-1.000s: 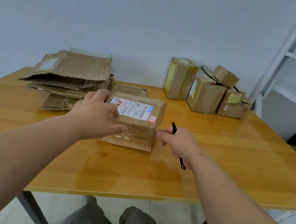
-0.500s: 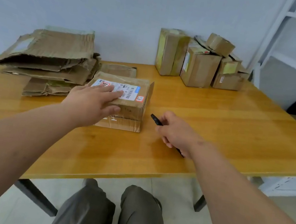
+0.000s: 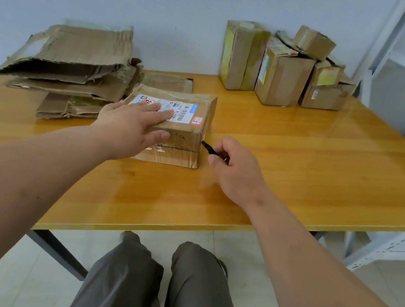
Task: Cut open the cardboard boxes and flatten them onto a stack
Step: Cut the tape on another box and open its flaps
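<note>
Two hands working: my left hand (image 3: pixel 131 126) lies flat on the labelled box (image 3: pixel 174 125); my right hand (image 3: pixel 238 172) grips a black cutter (image 3: pixel 208 148) at its right edge.

Right hand (image 3: pixel 238 171): a second ago at the near right corner of the flat brown cardboard box with the white shipping label (image 3: pixel 174 125); half a second ago drawn back clear of it; now close again, with the tip of the slim black cutter (image 3: pixel 209 148) just beside the box's right edge.

Left hand (image 3: pixel 131 128): shifted from gripping the box's near left edge to lying flat over the label, fingers (image 3: pixel 165 115) extended, thumb on the front face.
</note>
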